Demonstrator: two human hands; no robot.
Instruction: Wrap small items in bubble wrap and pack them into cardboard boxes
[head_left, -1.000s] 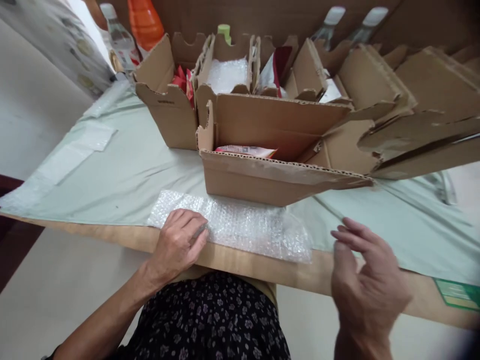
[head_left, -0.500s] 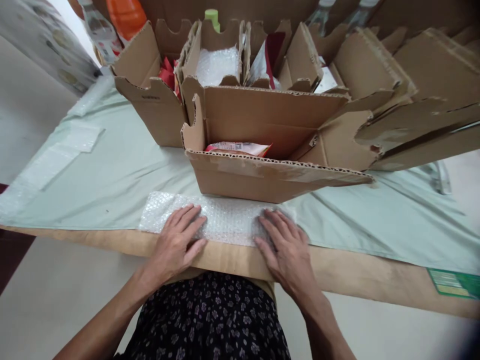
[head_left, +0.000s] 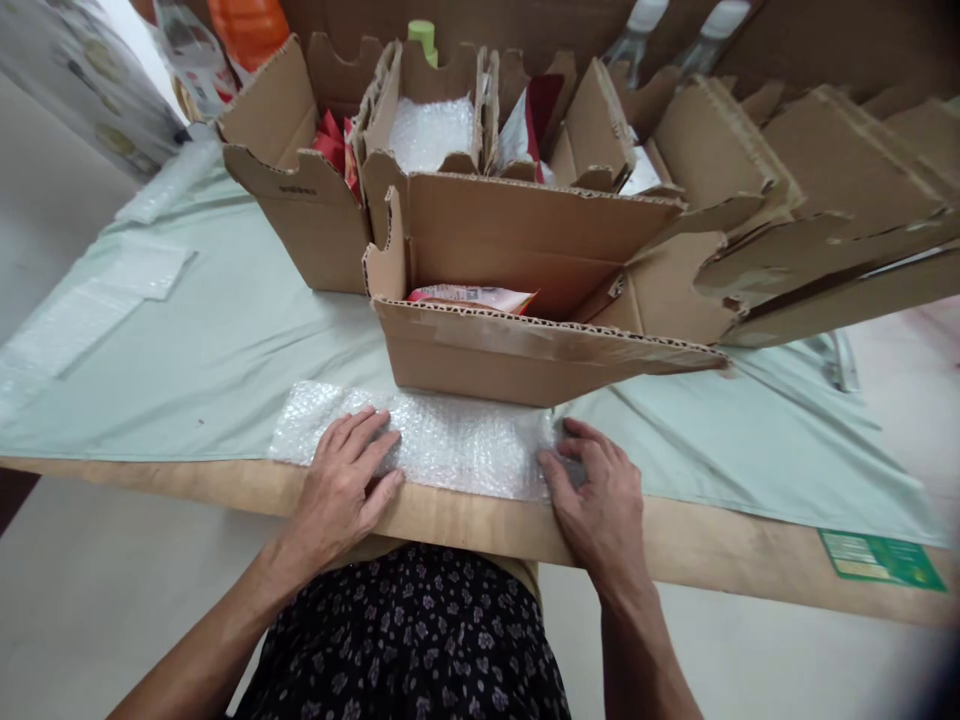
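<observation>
A folded strip of clear bubble wrap [head_left: 465, 450] lies along the front edge of the table, just before a cardboard box. My left hand [head_left: 341, 475] rests on the left part of the strip, palm down, its fingers stretched out and the thumb apart. At the strip's right end is my right hand [head_left: 600, 490], fingers curled and thumb drawn near them around the end of the wrap. Part of that end is hidden under the fingers. Inside the open cardboard box [head_left: 480, 355] lies a red and white packet [head_left: 472, 298].
Behind stands a row of cardboard bins, one holding bubble wrap pieces [head_left: 431, 135], another red packets [head_left: 334, 145]. Bottles [head_left: 191, 65] stand at the back. More bubble wrap [head_left: 90, 310] lies on the left of the green cloth [head_left: 240, 350]. A green card [head_left: 881, 560] sits at the right edge.
My right hand has slid right, from lying flat on the wrap to curling its fingers at the end. My left hand stays on the wrap. The view has shifted slightly.
</observation>
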